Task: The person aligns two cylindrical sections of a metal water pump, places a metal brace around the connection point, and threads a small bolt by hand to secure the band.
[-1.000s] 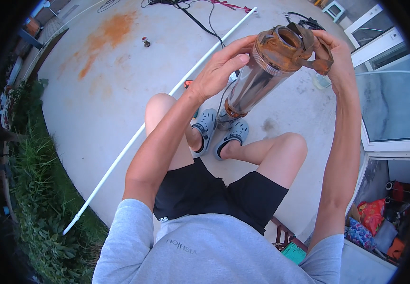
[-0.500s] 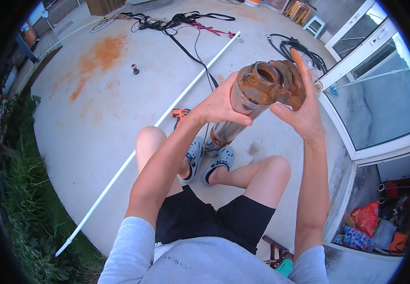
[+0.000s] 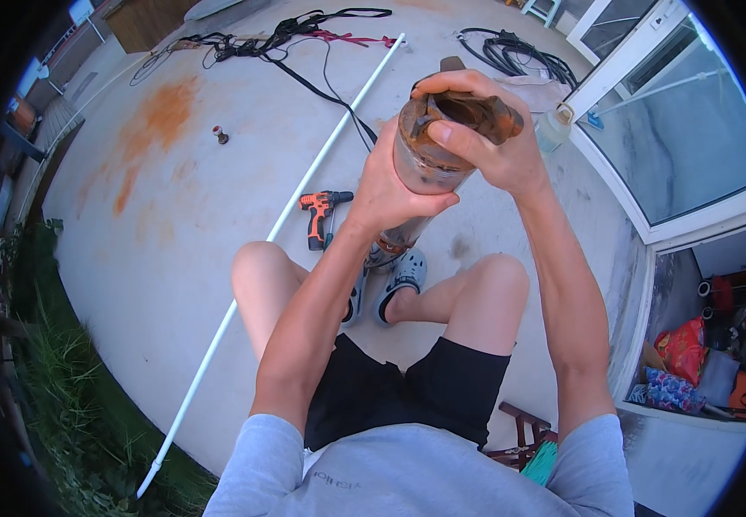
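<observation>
I sit with bent knees and hold a rusty metal cylinder, like a pump body, upright above my feet. My left hand wraps around its grey barrel from the left side. My right hand grips the rusted brown top end, thumb laid over the rim. The cylinder's lower end points down toward my grey clogs.
An orange cordless drill lies on the concrete left of my feet, beside a long white pipe. Black cables and a coiled hose lie farther off. A plastic jug stands by the glass door. Grass borders the left.
Both hands have brought the cylinder closer and more upright. My left hand has slid around the barrel and my right hand has closed over the rusted top.
</observation>
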Tool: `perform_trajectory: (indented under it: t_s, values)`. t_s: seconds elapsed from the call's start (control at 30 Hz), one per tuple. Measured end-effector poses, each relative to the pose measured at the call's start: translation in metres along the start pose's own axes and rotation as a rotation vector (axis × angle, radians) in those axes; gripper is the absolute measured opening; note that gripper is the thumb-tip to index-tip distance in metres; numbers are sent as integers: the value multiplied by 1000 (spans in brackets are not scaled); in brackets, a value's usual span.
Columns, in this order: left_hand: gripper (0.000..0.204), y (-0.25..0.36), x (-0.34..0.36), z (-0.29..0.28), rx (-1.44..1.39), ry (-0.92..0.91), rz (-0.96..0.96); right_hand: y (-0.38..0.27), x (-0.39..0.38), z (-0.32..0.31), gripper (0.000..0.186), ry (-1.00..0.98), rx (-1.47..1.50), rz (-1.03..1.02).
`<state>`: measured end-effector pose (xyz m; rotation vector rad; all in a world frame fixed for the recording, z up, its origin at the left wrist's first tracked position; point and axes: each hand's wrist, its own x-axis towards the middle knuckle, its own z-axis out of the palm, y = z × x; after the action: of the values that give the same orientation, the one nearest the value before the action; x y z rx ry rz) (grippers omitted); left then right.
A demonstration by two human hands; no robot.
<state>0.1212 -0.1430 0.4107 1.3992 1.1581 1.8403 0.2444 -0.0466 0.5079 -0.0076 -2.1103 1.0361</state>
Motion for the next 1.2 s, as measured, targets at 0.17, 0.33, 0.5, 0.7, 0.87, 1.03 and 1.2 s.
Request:
perform_trajectory:
  t_s: [0.17, 0.33, 0.5, 0.7, 0.87, 1.03, 1.2]
  values:
    - [103, 1, -11, 16, 174, 131, 27, 1, 6, -12, 31, -111, 120, 74]
    - [100, 1, -13, 20, 229, 240, 69, 5, 15, -18, 35, -242, 127, 37]
    - [96, 7, -12, 22, 287, 260, 25, 9, 19, -17, 33, -258, 237, 32]
    - [104, 3, -14, 30, 354, 265, 44, 14, 21, -22, 34, -286, 334, 80]
    - [105, -1, -14, 37, 468, 312, 116, 18, 19, -23, 35, -300, 350, 69]
    - [101, -5, -2, 15, 448, 286, 112, 16, 26, -16, 35, -220, 324, 33]
    - [97, -17, 26, 26, 358, 279, 139, 52, 44, -24, 36, -176, 262, 38]
